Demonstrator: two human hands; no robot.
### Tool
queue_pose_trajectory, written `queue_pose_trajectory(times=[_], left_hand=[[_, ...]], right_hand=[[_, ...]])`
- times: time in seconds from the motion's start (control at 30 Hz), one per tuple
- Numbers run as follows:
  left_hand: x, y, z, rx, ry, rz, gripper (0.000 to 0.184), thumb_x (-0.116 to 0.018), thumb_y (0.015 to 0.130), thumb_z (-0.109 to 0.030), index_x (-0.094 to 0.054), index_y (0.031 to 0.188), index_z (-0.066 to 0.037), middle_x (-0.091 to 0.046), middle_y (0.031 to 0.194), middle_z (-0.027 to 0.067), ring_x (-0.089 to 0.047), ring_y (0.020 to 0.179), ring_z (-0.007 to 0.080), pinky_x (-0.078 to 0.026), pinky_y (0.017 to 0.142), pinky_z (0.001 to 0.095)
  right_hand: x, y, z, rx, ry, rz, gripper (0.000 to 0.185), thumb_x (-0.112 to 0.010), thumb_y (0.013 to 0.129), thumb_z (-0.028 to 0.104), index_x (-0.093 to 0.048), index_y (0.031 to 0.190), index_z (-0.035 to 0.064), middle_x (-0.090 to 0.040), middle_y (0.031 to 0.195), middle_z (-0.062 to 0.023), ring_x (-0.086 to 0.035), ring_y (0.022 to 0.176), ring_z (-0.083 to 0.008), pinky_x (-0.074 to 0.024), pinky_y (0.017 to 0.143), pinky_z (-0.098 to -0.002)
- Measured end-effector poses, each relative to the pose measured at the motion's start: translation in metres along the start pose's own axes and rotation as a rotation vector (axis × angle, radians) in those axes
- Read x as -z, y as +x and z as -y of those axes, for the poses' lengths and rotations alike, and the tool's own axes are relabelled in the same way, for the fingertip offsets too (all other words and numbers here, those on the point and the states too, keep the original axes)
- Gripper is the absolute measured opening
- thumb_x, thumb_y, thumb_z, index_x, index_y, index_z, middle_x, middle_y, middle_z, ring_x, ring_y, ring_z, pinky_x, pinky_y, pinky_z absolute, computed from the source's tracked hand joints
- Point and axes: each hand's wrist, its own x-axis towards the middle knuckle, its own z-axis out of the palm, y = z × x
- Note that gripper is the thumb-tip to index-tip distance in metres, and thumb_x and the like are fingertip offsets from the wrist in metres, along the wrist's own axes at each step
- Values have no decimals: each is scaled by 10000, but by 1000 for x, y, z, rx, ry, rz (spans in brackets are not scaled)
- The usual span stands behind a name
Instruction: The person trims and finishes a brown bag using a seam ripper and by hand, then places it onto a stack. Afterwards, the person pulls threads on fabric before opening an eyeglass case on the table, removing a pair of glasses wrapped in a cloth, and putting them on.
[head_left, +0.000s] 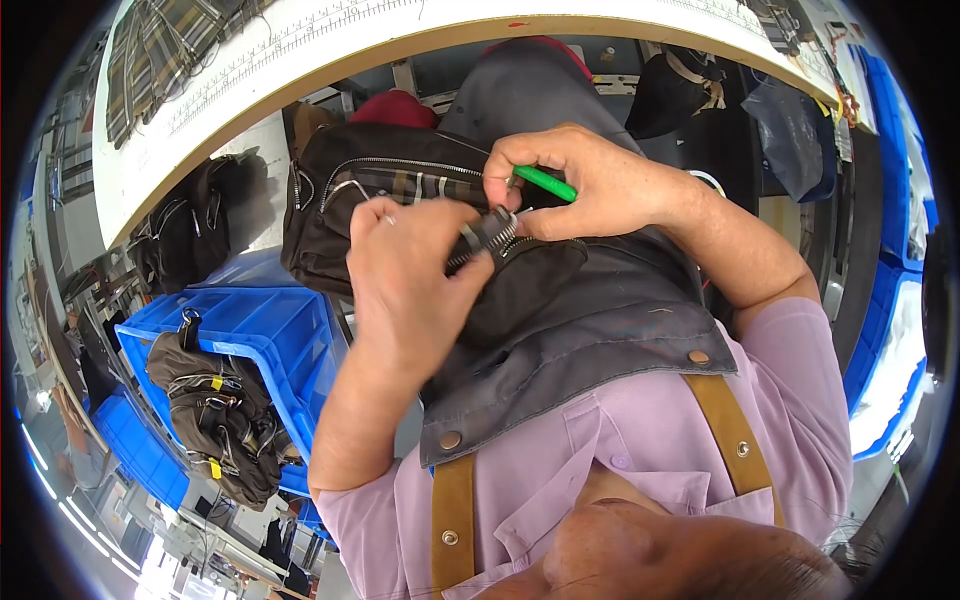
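A dark brown bag (325, 240) with metal zips and a plaid strip lies across the lap. My left hand (410, 270), slightly blurred, pinches a dark zipper edge (487, 236) with pale teeth between thumb and fingers. Across from it, my right hand (600, 180) is closed around a small green-handled tool (546, 184); its working tip is hidden by the fingers. The right thumb and fingertips are also at the end of the zipper edge, close to the left fingers. Part of the bag is covered by both hands.
A white worktable (290, 75) with a ruler marking curves over the lap, plaid pieces (165, 55) at its left. On the left, a blue crate (270, 315) has dark bags (215, 410) hanging over it. Another dark bag (185, 225) is farther up. Blue bins (890, 340) line the right.
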Motion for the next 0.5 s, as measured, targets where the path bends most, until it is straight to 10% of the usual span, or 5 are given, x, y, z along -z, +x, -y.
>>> queue_pose_trajectory(times=[0.5], left_hand=[[-33, -28, -3, -552, 571, -328, 32, -696, 748, -35, -681, 732, -59, -624, 753, 27, -613, 661, 125, -344, 667, 308]], right_hand=[[-2, -7, 18, -129, -172, 19, 136, -762, 760, 98, -679, 839, 24, -692, 874, -73, -672, 830, -222, -519, 734, -342]])
